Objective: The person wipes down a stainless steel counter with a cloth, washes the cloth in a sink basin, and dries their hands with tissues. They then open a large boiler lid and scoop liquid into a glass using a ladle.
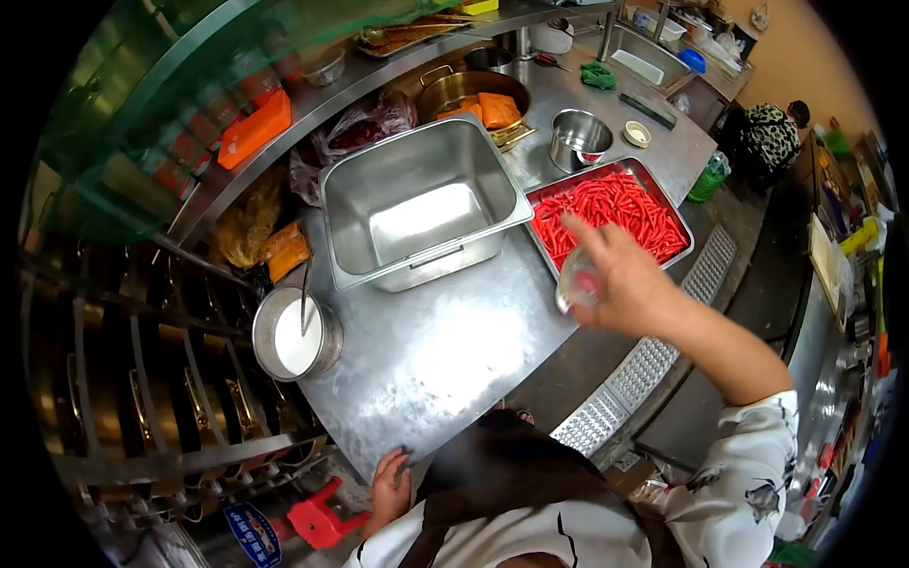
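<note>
My right hand (620, 275) is above the near left edge of a steel tray (684, 256), its fingers closed round a small clear cup (576, 283). Something reddish shows through the cup, perhaps a finger or the peppers behind. Long red chilli peppers (620, 210) fill the tray. Down at the table's near edge, my left hand (388, 488) rests its fingers on the metal with nothing in them. Left of the tray stands a deep steel pan (431, 204), bare inside. A metal pot (327, 346) of white powder or liquid, with a utensil handle leaning in it, sits at the left corner.
Behind the pan are a brass-coloured pot (525, 95) with orange blocks and a plastic bag (365, 128). A small steel pot (579, 140) and a little dish (636, 133) stand beyond the tray. A red stool (322, 514) is below; another person (769, 137) is far right.
</note>
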Tool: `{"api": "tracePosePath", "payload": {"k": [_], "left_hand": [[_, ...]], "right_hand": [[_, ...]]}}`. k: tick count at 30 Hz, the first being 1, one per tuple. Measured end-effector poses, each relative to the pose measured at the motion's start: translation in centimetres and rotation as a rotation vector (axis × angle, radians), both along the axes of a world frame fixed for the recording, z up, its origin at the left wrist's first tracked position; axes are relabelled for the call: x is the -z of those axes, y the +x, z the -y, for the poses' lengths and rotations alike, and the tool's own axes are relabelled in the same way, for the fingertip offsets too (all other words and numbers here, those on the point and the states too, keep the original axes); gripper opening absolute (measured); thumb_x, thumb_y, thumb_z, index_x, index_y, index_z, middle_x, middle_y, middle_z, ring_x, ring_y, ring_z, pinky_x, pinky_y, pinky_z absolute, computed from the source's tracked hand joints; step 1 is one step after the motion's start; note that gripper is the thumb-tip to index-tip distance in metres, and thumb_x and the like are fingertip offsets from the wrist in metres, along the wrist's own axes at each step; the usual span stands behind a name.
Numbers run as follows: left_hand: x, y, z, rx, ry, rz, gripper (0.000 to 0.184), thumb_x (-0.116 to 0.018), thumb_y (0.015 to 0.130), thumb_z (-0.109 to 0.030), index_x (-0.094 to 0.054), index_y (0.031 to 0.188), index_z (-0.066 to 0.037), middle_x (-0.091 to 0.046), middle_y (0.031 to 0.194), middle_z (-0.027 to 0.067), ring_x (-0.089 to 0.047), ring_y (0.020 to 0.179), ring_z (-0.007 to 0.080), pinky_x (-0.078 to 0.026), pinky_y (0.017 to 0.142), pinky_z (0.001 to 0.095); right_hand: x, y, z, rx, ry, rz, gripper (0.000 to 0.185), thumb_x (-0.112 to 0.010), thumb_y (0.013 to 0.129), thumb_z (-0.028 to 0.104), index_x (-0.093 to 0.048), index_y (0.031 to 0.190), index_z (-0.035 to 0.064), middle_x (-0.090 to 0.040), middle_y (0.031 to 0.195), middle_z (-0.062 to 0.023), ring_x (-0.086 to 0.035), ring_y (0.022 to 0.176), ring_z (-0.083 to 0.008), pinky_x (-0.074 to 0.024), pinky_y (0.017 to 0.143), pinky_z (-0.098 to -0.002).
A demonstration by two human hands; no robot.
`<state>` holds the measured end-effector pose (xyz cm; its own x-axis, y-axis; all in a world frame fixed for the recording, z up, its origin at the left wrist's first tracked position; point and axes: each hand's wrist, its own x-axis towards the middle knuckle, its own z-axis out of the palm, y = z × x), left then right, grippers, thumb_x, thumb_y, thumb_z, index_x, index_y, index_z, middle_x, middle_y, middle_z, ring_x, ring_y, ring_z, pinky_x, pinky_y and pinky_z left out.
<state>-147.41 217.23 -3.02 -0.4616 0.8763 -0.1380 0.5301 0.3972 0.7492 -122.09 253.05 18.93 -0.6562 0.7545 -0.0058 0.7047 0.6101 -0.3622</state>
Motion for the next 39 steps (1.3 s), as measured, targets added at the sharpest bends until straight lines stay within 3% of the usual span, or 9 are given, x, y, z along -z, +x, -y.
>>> {"api": "tracePosePath", "payload": {"k": [14, 18, 20, 24, 25, 29, 36, 37, 39], "left_hand": [[-0.6, 0.7, -11.6, 0.023, 0.038, -0.097, 0.024, -0.055, 0.077, -0.006, -0.059, 0.101, -0.001, -0.054, 0.112, 0.0160, -0.053, 0.102, 0.0319, -0.043, 0.088, 0.0350], [-0.2, 5.2, -12.4, -0.201, 0.034, -0.088, 0.023, -0.054, 0.078, -0.007, -0.059, 0.100, -0.003, -0.055, 0.108, 0.0188, -0.053, 0.102, 0.0340, -0.045, 0.082, 0.0371], [0.7, 7.7, -12.7, -0.451, -0.097, 0.099, 0.025, -0.055, 0.073, -0.002, -0.058, 0.098, 0.002, -0.056, 0.105, 0.0159, -0.056, 0.093, 0.0280, -0.045, 0.082, 0.0380], [0.5, 12.8, -15.1, -0.588, -0.229, 0.117, 0.024, -0.055, 0.074, -0.004, -0.058, 0.097, 0.001, -0.056, 0.104, 0.0167, -0.056, 0.093, 0.0293, -0.045, 0.081, 0.0384], [0.4, 13.9, -15.6, -0.608, -0.255, 0.122, 0.024, -0.055, 0.074, -0.004, -0.058, 0.097, 0.001, -0.056, 0.104, 0.0169, -0.056, 0.093, 0.0296, -0.045, 0.081, 0.0385], [0.2, 17.4, -17.3, -0.682, -0.353, 0.154, 0.023, -0.055, 0.074, -0.006, -0.059, 0.096, 0.001, -0.056, 0.103, 0.0178, -0.055, 0.094, 0.0309, -0.045, 0.080, 0.0389], [0.6, 19.6, -19.1, -0.771, -0.484, 0.177, 0.022, -0.054, 0.075, -0.008, -0.059, 0.094, -0.001, -0.056, 0.103, 0.0193, -0.055, 0.094, 0.0331, -0.045, 0.079, 0.0396], [0.5, 19.9, -19.2, -0.784, -0.498, 0.182, 0.022, -0.054, 0.075, -0.009, -0.059, 0.094, -0.001, -0.056, 0.103, 0.0195, -0.055, 0.094, 0.0334, -0.046, 0.079, 0.0397], [0.5, 20.2, -19.5, -0.803, -0.519, 0.185, 0.021, -0.054, 0.075, -0.010, -0.060, 0.093, -0.001, -0.056, 0.102, 0.0199, -0.054, 0.095, 0.0341, -0.046, 0.079, 0.0399]], "right_hand": [[-3.9, 0.5, -26.9, 0.059, 0.264, -0.046, 0.090, -0.074, 0.055, 0.027, -0.030, 0.131, 0.0090, -0.052, 0.102, -0.0260, -0.053, 0.096, -0.0388, -0.0438, 0.084, -0.0404], [-5.4, -0.6, -36.1, 0.028, 0.178, -0.024, 0.095, -0.076, 0.052, 0.027, -0.028, 0.131, 0.0077, -0.053, 0.104, -0.0231, -0.053, 0.099, -0.0374, -0.0431, 0.086, -0.0395], [-5.7, -1.6, -40.8, 0.038, 0.186, -0.030, 0.094, -0.078, 0.052, 0.027, -0.030, 0.131, 0.0086, -0.052, 0.107, -0.0260, -0.052, 0.102, -0.0378, -0.0417, 0.088, -0.0394], [-6.5, -4.0, -49.9, 0.041, 0.378, -0.009, 0.099, -0.077, 0.050, 0.034, -0.029, 0.130, 0.0017, -0.059, 0.102, -0.0229, -0.054, 0.101, -0.0337, -0.0440, 0.086, -0.0366], [-6.2, -4.6, -52.9, 0.007, 0.418, -0.073, 0.088, -0.078, 0.049, 0.035, -0.043, 0.121, -0.0024, -0.060, 0.099, -0.0220, -0.056, 0.098, -0.0332, -0.0453, 0.084, -0.0364], [-7.8, -7.8, -58.9, 0.080, 0.395, -0.002, 0.066, -0.076, 0.050, 0.043, -0.062, 0.093, -0.0054, -0.061, 0.095, -0.0239, -0.060, 0.090, -0.0319, -0.0483, 0.077, -0.0360], [-9.2, -12.8, -65.3, -0.012, 0.220, -0.072, 0.073, -0.076, 0.050, 0.039, -0.056, 0.103, -0.0055, -0.059, 0.105, -0.0224, -0.059, 0.093, -0.0318, -0.0465, 0.078, -0.0367], [-8.0, -13.8, -67.2, 0.078, 0.320, -0.092, 0.059, -0.070, 0.064, 0.038, -0.056, 0.104, -0.0035, -0.059, 0.107, -0.0188, -0.060, 0.090, -0.0297, -0.0471, 0.076, -0.0374], [-7.0, -14.4, -68.5, 0.094, 0.355, -0.096, 0.059, -0.068, 0.066, 0.038, -0.056, 0.105, -0.0031, -0.059, 0.108, -0.0191, -0.059, 0.091, -0.0299, -0.0469, 0.076, -0.0373]]}}
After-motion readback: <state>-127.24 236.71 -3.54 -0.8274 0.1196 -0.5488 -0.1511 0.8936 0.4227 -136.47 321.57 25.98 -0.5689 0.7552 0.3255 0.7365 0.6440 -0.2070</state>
